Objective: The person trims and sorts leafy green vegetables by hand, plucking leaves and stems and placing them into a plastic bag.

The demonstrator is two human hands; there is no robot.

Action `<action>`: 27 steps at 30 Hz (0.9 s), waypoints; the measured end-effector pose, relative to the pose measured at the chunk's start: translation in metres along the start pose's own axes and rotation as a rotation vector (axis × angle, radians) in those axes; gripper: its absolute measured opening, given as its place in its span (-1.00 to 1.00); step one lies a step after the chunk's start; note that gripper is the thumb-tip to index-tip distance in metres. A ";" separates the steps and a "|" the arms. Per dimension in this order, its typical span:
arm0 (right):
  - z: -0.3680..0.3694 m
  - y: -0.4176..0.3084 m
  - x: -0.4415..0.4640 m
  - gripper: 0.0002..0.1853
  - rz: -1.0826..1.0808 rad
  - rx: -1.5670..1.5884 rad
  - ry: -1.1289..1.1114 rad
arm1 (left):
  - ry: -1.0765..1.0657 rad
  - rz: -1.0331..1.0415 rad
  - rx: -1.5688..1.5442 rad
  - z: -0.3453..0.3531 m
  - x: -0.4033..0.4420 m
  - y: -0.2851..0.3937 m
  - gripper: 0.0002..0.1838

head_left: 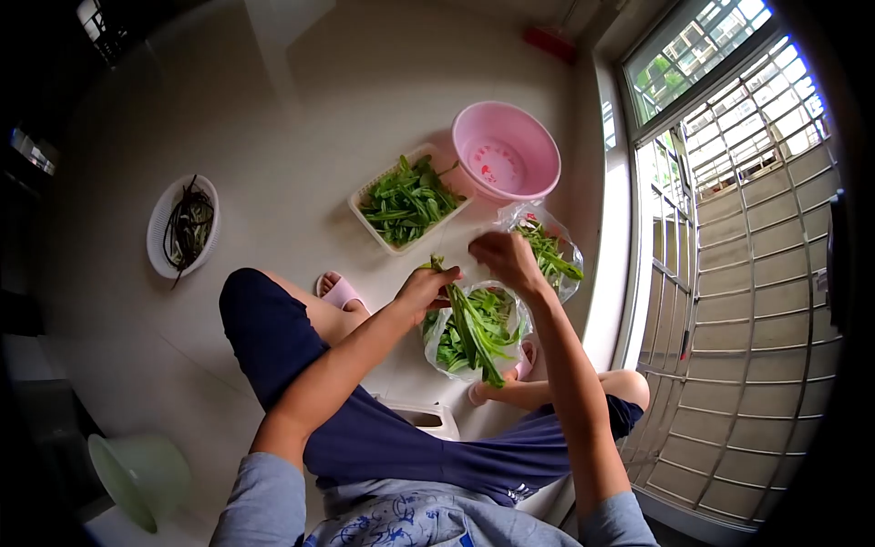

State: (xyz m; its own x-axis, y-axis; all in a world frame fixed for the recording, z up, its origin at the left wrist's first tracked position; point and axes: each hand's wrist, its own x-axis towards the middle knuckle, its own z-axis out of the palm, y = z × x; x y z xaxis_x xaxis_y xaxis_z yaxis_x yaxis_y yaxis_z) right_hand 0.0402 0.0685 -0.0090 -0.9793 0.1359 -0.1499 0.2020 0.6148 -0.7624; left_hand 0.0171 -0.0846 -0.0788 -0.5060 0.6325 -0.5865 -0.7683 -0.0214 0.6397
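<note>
Greens in left hand, right hand near

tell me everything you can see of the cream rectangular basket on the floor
The cream rectangular basket looks like plastic, with what seem to be small openings near its rim. It stands upright on the pale, smooth floor, turned at a slant in the view. Loose green leafy stems fill it, one poking toward the round pink basin; whether basket and basin touch is hard to tell. Neither the bare left hand nor the bare right hand touches it.
</note>
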 end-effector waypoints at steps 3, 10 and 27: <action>-0.001 0.007 -0.039 -0.79 0.021 0.002 -0.103 | -0.037 0.007 0.012 0.004 0.003 -0.008 -0.78; 0.006 0.046 -0.073 -0.81 0.047 0.212 -0.137 | 0.008 0.142 0.158 0.031 0.001 -0.016 -0.81; 0.003 0.074 -0.097 -0.89 0.497 1.165 -0.345 | -0.123 -0.017 0.210 0.065 0.000 -0.004 -0.80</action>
State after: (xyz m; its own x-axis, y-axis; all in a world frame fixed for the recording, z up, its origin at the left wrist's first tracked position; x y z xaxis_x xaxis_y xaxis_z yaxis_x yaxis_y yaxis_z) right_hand 0.1498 0.0986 -0.0525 -0.7913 -0.1589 -0.5905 0.5815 -0.4939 -0.6464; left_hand 0.0452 -0.0337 -0.0489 -0.4320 0.7212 -0.5415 -0.6718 0.1434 0.7268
